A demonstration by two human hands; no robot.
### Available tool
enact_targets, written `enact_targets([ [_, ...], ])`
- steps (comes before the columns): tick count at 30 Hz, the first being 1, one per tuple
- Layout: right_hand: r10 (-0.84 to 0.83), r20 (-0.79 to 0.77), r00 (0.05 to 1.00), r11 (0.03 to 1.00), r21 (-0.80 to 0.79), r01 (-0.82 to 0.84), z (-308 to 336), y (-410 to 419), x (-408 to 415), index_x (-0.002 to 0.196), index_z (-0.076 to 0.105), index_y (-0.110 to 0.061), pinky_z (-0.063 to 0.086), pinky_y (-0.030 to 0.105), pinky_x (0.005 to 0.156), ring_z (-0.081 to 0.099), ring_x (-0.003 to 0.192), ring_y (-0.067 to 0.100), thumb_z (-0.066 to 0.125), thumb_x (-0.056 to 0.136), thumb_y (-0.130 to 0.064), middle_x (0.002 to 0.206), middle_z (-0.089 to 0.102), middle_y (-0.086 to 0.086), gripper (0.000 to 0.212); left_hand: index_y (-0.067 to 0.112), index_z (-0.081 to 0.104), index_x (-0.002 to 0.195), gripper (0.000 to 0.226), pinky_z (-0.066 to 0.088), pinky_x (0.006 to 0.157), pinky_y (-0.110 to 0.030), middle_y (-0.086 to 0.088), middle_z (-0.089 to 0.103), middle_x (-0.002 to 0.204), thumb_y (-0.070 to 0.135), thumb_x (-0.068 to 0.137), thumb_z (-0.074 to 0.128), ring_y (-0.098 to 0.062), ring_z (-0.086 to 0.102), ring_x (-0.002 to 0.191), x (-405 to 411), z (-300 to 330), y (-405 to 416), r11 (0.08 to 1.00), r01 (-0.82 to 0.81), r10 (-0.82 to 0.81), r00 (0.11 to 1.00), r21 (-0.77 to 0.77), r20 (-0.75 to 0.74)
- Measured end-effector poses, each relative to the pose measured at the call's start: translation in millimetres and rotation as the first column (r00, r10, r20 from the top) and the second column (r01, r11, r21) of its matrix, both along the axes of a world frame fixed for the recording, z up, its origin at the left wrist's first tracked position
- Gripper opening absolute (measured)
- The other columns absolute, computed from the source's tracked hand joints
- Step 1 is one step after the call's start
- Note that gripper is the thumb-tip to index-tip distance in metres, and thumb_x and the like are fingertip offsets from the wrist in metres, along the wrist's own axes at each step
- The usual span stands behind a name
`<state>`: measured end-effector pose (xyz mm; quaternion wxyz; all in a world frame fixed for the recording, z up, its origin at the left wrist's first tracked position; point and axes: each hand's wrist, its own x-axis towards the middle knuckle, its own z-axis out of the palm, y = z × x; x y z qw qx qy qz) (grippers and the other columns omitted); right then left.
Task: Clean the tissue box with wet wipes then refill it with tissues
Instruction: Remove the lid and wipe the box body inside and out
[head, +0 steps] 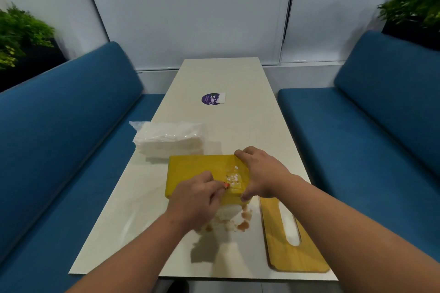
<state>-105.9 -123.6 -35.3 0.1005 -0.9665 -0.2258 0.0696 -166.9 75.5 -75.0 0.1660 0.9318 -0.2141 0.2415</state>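
Right hand (264,173) clamps the yellow wooden tissue box (190,171), just nearer than the plastic-wrapped white tissue pack (166,140), left hand (195,200) pinching something small and unidentifiable — best to hold firm, scrubbing short strokes.

A long cream desk (238,126) is flanked by blue sofas (71,138), pale blinds (190,7) are pulled down behind, and green plants (21,28) are tucked in both corners.

Tissue pack (167,140) behind box (190,171), lid (288,240) right.
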Motion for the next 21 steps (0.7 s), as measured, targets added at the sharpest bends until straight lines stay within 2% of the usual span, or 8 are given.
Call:
enact_targets([
  [3, -0.006, -0.003, 1.000, 1.000, 0.001, 0.006, 1.5, -0.5, -0.5, 0.153, 0.019, -0.026, 0.046, 0.037, 0.100, 0.036, 0.133, 0.021, 0.088, 0.057, -0.048, 0.148, 0.031, -0.004, 0.120, 0.028, 0.075, 0.092, 0.028, 0.038, 0.048, -0.021, 0.009, 0.057, 0.077, 0.039, 0.088, 0.049, -0.015, 0.058, 0.059, 20.1, 21.7, 10.3, 0.987, -0.133, 0.135, 0.991, -0.093, 0.011],
  [5, -0.009, 0.004, 1.000, 1.000, -0.007, 0.009, 2.2, -2.7, -0.3, 0.153, 0.019, -0.026, 0.046, 0.037, 0.100, 0.036, 0.133, 0.021, 0.087, 0.057, -0.049, 0.148, 0.031, -0.004, 0.119, 0.030, 0.074, 0.100, 0.024, 0.037, 0.057, -0.023, 0.011, 0.061, 0.089, 0.036, 0.093, 0.052, -0.016, 0.061, 0.075, 38.1, 27.4, 4.9, 0.986, -0.164, 0.163, 0.986, -0.028, -0.045],
  [7, -0.008, 0.005, 1.000, 1.000, -0.014, 0.008, 1.4, -2.2, -1.3, 0.152, 0.019, -0.026, 0.046, 0.037, 0.100, 0.036, 0.132, 0.021, 0.087, 0.057, -0.050, 0.148, 0.031, -0.004, 0.119, 0.034, 0.071, 0.106, 0.026, 0.041, 0.061, -0.026, 0.013, 0.061, 0.098, 0.038, 0.095, 0.049, -0.016, 0.060, 0.086, 42.7, 24.3, 0.8, 0.994, -0.107, 0.109, 0.987, 0.023, -0.116],
  [11, -0.001, 0.002, 1.000, 1.000, -0.011, 0.001, 0.1, -0.2, -1.9, 0.153, 0.018, -0.026, 0.043, 0.037, 0.103, 0.034, 0.134, 0.020, 0.087, 0.058, -0.049, 0.149, 0.030, -0.004, 0.120, 0.034, 0.072, 0.099, 0.030, 0.048, 0.049, -0.026, 0.014, 0.059, 0.085, 0.045, 0.089, 0.045, -0.013, 0.061, 0.072, 15.8, 7.6, 9.9, 0.988, 0.126, -0.117, 0.988, 0.093, -0.098],
  [13, 0.000, -0.005, 1.000, 1.000, 0.000, 0.000, 0.8, -1.2, -1.4, 0.153, 0.017, -0.026, 0.043, 0.037, 0.104, 0.033, 0.135, 0.021, 0.087, 0.058, -0.048, 0.149, 0.028, -0.003, 0.120, 0.034, 0.072, 0.098, 0.030, 0.048, 0.049, -0.026, 0.013, 0.059, 0.083, 0.045, 0.090, 0.046, -0.012, 0.060, 0.070, 11.4, 7.6, 14.2, 0.971, 0.205, -0.191, 0.975, 0.126, -0.111],
  [18, 0.000, -0.005, 1.000, 1.000, 0.000, 0.000, 0.7, -2.9, -1.8, 0.152, 0.019, -0.026, 0.043, 0.038, 0.103, 0.034, 0.134, 0.021, 0.087, 0.058, -0.050, 0.148, 0.030, -0.004, 0.119, 0.033, 0.075, 0.095, 0.039, 0.046, 0.051, -0.025, 0.014, 0.060, 0.083, 0.047, 0.088, 0.040, -0.013, 0.062, 0.070, 40.0, 17.9, 10.4, 0.998, -0.020, 0.022, 0.999, 0.056, -0.032],
  [19, 0.000, -0.001, 1.000, 1.000, -0.004, 0.000, 0.8, -3.6, -1.8, 0.152, 0.019, -0.026, 0.043, 0.038, 0.103, 0.035, 0.133, 0.021, 0.087, 0.058, -0.050, 0.148, 0.030, -0.004, 0.119, 0.033, 0.075, 0.094, 0.038, 0.045, 0.050, -0.024, 0.014, 0.059, 0.082, 0.046, 0.088, 0.041, -0.014, 0.061, 0.069, 37.4, 15.5, 8.0, 0.998, -0.016, 0.018, 0.999, 0.057, -0.030],
  [21, 0.000, 0.003, 1.000, 1.000, -0.005, 0.000, 1.3, -4.6, -1.1, 0.153, 0.019, -0.026, 0.042, 0.037, 0.104, 0.034, 0.134, 0.020, 0.087, 0.058, -0.050, 0.149, 0.030, -0.004, 0.119, 0.033, 0.075, 0.093, 0.033, 0.044, 0.047, -0.023, 0.013, 0.058, 0.079, 0.044, 0.089, 0.044, -0.012, 0.060, 0.066, 23.3, 11.2, 5.4, 0.991, 0.099, -0.094, 0.994, 0.090, -0.059],
])
